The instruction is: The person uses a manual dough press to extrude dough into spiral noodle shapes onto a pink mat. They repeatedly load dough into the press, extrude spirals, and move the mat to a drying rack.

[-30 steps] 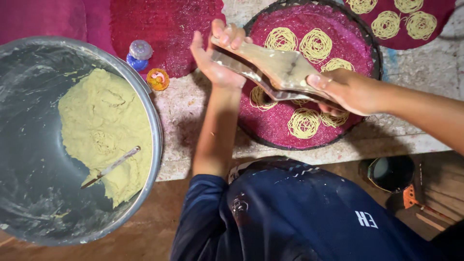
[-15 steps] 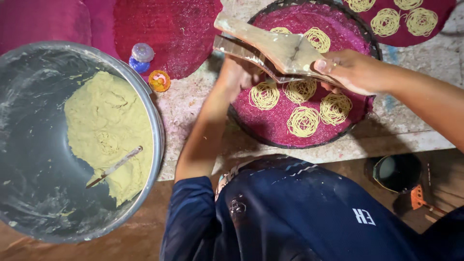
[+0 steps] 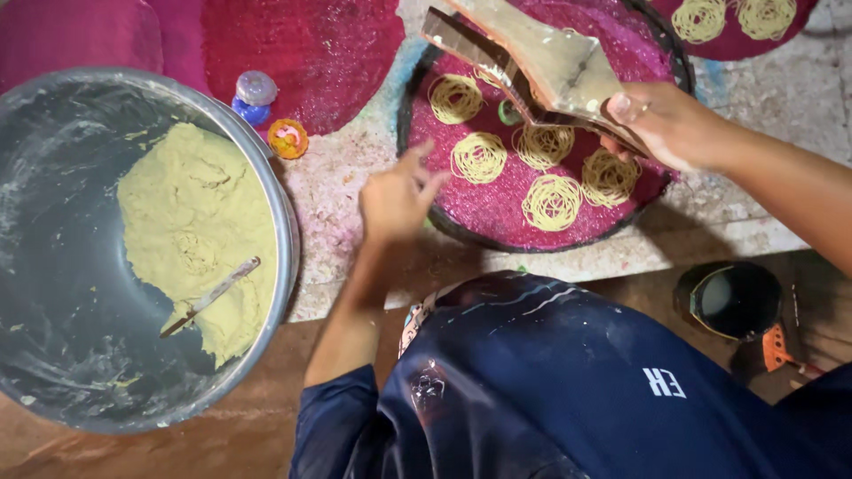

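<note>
Five coils (image 3: 553,201), left hand (image 3: 395,200) at tray rim (image 3: 444,232)

A food workshop: dough basin (image 3: 53,160) beside noodle-coil drying mats (image 3: 497,208).

steel basin (image 3: 282,213) with yellow dough (image 3: 195,231) | small blue bottle (image 3: 254,96) | orange cap (image 3: 288,138)

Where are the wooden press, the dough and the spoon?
wooden press (image 3: 555,66), head view, on its broad wooden body.
dough (image 3: 191,213), head view, middle of the yellow mass.
spoon (image 3: 213,295), head view, on its handle.
</note>
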